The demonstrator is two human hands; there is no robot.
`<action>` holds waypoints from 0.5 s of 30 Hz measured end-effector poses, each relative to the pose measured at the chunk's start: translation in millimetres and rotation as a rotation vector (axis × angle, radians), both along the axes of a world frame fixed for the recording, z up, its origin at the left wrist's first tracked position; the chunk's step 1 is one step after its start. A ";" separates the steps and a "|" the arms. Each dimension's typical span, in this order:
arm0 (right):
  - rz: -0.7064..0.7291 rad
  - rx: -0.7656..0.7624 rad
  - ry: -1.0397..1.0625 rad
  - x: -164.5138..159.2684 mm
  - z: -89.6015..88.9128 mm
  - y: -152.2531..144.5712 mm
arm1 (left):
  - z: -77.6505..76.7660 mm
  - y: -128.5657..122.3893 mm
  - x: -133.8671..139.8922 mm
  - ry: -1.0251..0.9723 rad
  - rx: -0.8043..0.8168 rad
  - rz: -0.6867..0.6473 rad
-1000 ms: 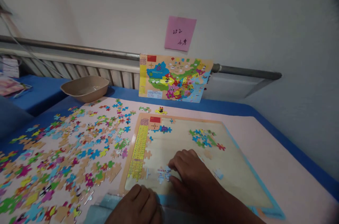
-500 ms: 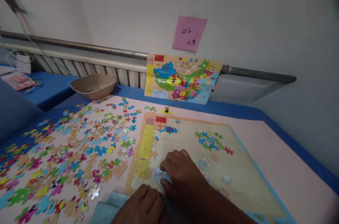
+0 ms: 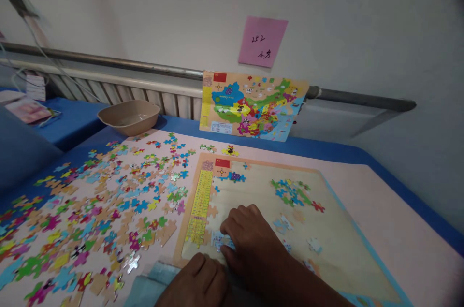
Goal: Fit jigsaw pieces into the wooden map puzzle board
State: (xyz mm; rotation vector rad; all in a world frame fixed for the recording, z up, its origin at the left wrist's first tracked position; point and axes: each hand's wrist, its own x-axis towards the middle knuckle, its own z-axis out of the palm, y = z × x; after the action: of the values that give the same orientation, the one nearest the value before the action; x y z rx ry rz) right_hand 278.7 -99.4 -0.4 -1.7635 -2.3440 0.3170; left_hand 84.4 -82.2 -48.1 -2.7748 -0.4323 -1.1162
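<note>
My right hand (image 3: 248,234) rests over the lower left of the puzzle board (image 3: 253,196), fingers curled and thumb tucked in. Its thumb and fingertips close on a light blue puzzle piece (image 3: 222,241) with printed text, beside the yellow printed strip (image 3: 200,200). My left hand (image 3: 197,282) lies curled at the board's bottom edge; whatever its fingers hold is hidden. A light blue cloth (image 3: 147,287) is next to it. Several joined green and blue pieces (image 3: 290,192) lie at the board's upper right, and a few pale blue pieces (image 3: 282,224) lie nearer my right hand.
Many loose puzzle pieces (image 3: 119,205) spread over the table's left side. A beige basin (image 3: 130,121) stands behind them. A colourful map picture (image 3: 253,106) leans against the metal rail (image 3: 145,66), with a pink note (image 3: 263,42) on the wall above.
The whole view has shifted slightly. Both hands keep almost the same pose and place, and the puzzle pieces look unmoved.
</note>
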 end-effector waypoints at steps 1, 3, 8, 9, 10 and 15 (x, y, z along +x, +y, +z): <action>-0.005 0.002 -0.005 0.0 0.3 0.3 | 1.1 -0.1 0.6 -0.017 -0.004 0.006; -0.006 -0.002 -0.011 -0.2 1.0 0.6 | 2.9 -0.1 1.4 -0.025 -0.003 0.012; -0.006 -0.013 -0.006 -2.0 2.4 0.9 | 1.2 0.3 -1.1 0.019 0.022 -0.002; -0.008 -0.007 -0.002 -2.2 2.0 0.9 | 0.6 0.2 -1.7 0.027 0.019 -0.005; -0.009 0.000 0.003 -2.3 1.4 0.9 | 0.4 0.2 -2.0 0.026 0.016 0.003; 0.003 0.035 0.017 -0.6 -1.4 0.5 | 6.8 0.9 1.1 0.010 0.040 0.010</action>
State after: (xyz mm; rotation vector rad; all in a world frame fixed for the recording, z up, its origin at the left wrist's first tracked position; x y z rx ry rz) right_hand 278.1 -98.9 -1.8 -1.7345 -2.3263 0.2886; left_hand 85.4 -81.3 -41.3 -2.7396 -0.4184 -1.0962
